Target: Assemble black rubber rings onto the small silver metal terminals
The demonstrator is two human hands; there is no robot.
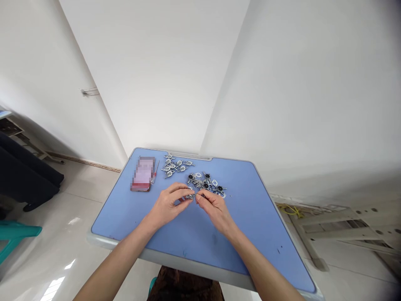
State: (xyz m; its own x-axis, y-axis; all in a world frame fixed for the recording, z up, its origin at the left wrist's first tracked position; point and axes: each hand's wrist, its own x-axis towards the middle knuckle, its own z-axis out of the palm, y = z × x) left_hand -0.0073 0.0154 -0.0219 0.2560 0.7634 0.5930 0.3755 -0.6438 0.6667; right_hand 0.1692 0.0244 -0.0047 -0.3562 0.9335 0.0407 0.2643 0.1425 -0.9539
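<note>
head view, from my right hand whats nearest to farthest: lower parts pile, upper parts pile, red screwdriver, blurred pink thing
1. Lower parts pile: just beyond the right hand.
2. Upper parts pile: farther back and leftward.
3. Red screwdriver: left of both piles.
4. Blurred pink thing: farthest left, beside the screwdriver.

layout on a desktop [257, 217]: a phone [143, 173] at far left, a small screwdriver [153, 172] just right of it, a cluster of metal fittings [173, 166] beside that at the far edge, a second cluster [205, 182] nearer and rightward, just beyond the left hand [171, 202] and right hand [214, 210]
</note>
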